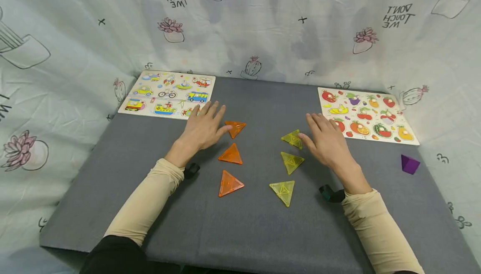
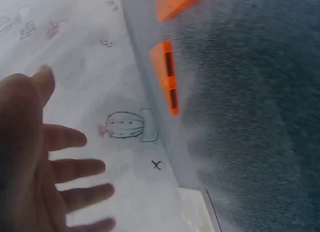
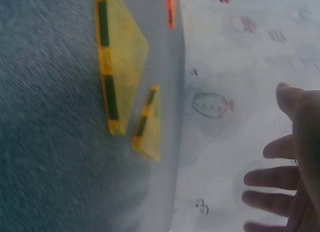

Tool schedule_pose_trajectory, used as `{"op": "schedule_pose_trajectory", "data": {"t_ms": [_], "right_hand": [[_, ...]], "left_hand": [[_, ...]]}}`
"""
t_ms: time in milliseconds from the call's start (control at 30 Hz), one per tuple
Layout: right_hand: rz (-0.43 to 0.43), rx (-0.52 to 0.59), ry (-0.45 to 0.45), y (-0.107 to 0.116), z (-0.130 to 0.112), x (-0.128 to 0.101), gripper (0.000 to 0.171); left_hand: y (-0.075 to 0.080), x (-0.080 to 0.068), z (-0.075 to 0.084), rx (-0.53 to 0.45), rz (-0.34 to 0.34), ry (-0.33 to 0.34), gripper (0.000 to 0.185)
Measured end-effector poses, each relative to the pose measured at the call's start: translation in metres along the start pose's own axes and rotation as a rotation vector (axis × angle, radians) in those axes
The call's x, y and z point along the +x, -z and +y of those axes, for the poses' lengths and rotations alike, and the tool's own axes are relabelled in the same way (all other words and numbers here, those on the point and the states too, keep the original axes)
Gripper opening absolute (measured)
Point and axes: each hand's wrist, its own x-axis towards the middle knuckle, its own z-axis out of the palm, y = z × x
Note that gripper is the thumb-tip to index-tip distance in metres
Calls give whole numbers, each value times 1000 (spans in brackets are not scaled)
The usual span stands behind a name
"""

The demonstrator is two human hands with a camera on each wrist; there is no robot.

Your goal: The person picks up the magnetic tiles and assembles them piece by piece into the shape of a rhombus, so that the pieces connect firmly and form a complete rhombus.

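Note:
Three translucent orange triangular tiles lie in a column left of centre: a far one (image 1: 235,128), a middle one (image 1: 231,154) and a near one (image 1: 229,184). Facing them on the right are three yellow triangular tiles, the far one (image 1: 293,139), the middle one (image 1: 291,163) and the near one (image 1: 284,191). My left hand (image 1: 203,128) is held over the table beside the far orange tile, fingers spread, holding nothing. With fingers extended, my right hand (image 1: 327,141) hovers by the far yellow tile, its thumb close to that tile; both wrist views show the hands above the cloth.
A vehicle puzzle board (image 1: 150,100) lies at the back left, partly behind my left hand. At the back right is a fruit puzzle board (image 1: 379,117). A purple pyramid-shaped block (image 1: 409,164) sits near the right edge. A printed curtain (image 1: 278,27) hangs behind the grey table (image 1: 259,232).

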Motion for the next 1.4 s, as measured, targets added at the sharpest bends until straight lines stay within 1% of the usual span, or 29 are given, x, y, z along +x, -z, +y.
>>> {"op": "schedule_pose_trajectory", "data": {"t_ms": [100,200,267,367,533,700,867,1033,1167,1300,1400], "right_hand": [[73,-4,86,-6,-9,4,60],[133,0,180,-12,-21,10,56],[150,9,244,-15,-30,14,52],[149,8,334,-19,-44,20,46],[125,22,475,-26,-64,28,40],[83,31,606,-36,-82,34,34],[-1,-1,684,-46,-101,33,33],[-73,-30,735,-52,-118,32,33],[-141,-66,740,-52,-126,33,35],[-238,-88,724,-52,-131,33,39],[-273,-90,704,-52,-132,34,40]], "left_hand": [[-3,1,1,-21,51,-45,63],[-6,3,3,-87,100,-92,53],[-8,5,4,-128,122,-119,47],[-11,8,5,-158,125,-142,41],[-17,12,6,-139,116,-188,32],[-25,18,5,-158,91,-241,27],[-33,21,6,-186,30,-296,28],[-33,20,5,-209,-17,-343,29],[-32,20,3,-211,-64,-343,33],[-31,19,2,-193,-121,-326,38],[-30,21,2,-180,-132,-333,38]]}}
